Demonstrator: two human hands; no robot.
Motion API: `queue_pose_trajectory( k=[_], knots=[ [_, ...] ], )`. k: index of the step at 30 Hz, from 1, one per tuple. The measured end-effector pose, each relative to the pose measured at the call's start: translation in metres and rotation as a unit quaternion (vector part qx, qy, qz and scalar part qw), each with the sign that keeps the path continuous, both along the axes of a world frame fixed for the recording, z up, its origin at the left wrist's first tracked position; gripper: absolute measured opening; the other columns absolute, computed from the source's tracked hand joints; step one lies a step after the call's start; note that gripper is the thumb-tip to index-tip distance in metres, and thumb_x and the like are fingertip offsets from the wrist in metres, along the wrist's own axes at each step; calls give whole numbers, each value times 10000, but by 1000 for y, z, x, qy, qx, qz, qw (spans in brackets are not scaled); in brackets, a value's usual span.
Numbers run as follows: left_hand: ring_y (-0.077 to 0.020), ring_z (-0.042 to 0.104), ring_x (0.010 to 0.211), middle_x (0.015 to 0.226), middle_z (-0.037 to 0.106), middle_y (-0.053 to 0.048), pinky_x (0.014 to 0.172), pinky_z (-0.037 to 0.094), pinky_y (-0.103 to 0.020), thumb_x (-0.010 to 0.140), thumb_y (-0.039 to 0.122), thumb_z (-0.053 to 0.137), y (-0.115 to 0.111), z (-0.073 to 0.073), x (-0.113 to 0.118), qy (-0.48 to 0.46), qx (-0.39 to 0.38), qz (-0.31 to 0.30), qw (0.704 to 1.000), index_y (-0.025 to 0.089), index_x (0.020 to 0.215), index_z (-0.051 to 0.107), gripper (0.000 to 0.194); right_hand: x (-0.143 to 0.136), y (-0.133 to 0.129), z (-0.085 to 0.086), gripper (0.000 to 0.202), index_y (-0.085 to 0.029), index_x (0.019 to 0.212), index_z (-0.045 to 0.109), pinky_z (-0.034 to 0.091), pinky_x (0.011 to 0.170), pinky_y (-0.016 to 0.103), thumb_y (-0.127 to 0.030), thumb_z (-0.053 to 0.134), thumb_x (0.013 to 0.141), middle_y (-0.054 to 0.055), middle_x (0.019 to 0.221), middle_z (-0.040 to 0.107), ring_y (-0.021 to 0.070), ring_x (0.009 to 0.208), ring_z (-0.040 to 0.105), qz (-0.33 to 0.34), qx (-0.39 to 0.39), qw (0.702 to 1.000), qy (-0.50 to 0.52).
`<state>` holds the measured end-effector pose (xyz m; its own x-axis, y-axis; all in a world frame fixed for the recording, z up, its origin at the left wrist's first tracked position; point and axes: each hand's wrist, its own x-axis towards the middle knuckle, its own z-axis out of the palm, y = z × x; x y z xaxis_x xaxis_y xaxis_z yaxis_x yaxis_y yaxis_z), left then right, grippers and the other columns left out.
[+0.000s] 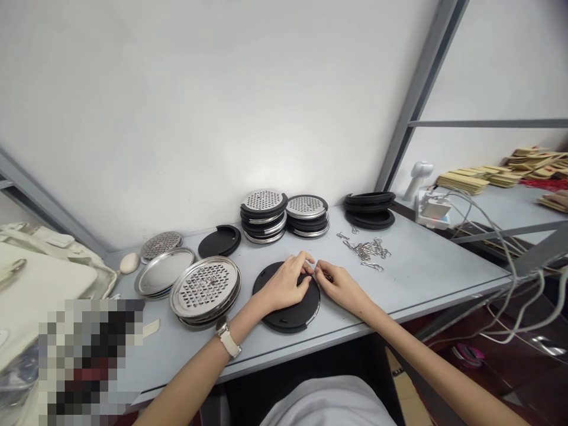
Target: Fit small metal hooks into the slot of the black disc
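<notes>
A black round disc (288,316) with a thin metal rim at its lower right lies flat near the table's front edge. Across its upper right part lies my left hand (290,281), fingers bent over the far right rim and thumb on the black face. Right beside that rim, my right hand (341,288) is closed in a pinch close to the left fingertips. Something small and dark shows under its fingers, too hidden to name. Several small metal spring hooks (370,249) are scattered beyond my right hand.
Round perforated metal grater plates (206,290) and plain metal discs (165,273) are piled at left. Two stacks of black-rimmed graters (264,202) stand by the wall, with black rings (369,219) to their right. A cream bag (48,266) covers the table's left end; cables (492,236) hang at right.
</notes>
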<state>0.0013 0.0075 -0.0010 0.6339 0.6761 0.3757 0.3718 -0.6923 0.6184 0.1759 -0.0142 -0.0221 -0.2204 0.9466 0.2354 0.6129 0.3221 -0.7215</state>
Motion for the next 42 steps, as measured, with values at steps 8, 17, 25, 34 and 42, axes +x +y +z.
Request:
queue_pose_trajectory(
  k=[8, 17, 25, 34, 42],
  knots=[
    [-149, 562, 870, 1057, 535, -35, 787, 486, -297, 769, 91, 533, -1, 2, 0, -19, -26, 11, 999, 222, 1068, 438, 340, 0, 0, 1, 268, -200, 719, 418, 325, 553, 229, -345, 347, 933, -44, 606, 459, 115, 567, 437, 8, 8, 999, 31],
    [-132, 527, 778, 926, 475, -1, 741, 470, -286, 771, 136, 555, -4, 5, 2, -19, -28, 21, 999, 214, 992, 444, 259, -1, -1, 6, 326, -199, 841, 511, 356, 581, 224, -430, 310, 952, -25, 671, 485, 121, 610, 442, 16, 15, 996, 83],
    [-160, 554, 879, 940, 559, -25, 788, 457, -312, 895, 193, 450, 2, 2, 0, -41, -37, 31, 998, 209, 1002, 456, 109, 0, -2, 7, 322, -204, 867, 525, 363, 554, 222, -434, 314, 949, -47, 568, 445, 116, 534, 426, 38, -12, 995, 87],
    [-153, 574, 869, 925, 588, -12, 791, 461, -303, 877, 180, 479, 2, 2, 1, -46, -39, 44, 997, 213, 981, 488, 110, 0, -1, 6, 290, -215, 853, 509, 361, 560, 225, -415, 322, 949, -59, 549, 423, 117, 520, 427, 44, -10, 996, 77],
    [-154, 574, 859, 912, 587, -18, 760, 459, -289, 865, 152, 468, 1, 6, 2, -53, -13, 43, 998, 205, 947, 512, 108, 0, -1, 5, 285, -217, 827, 494, 356, 558, 222, -410, 325, 951, -60, 554, 425, 114, 524, 425, 46, -5, 996, 77]
  ],
)
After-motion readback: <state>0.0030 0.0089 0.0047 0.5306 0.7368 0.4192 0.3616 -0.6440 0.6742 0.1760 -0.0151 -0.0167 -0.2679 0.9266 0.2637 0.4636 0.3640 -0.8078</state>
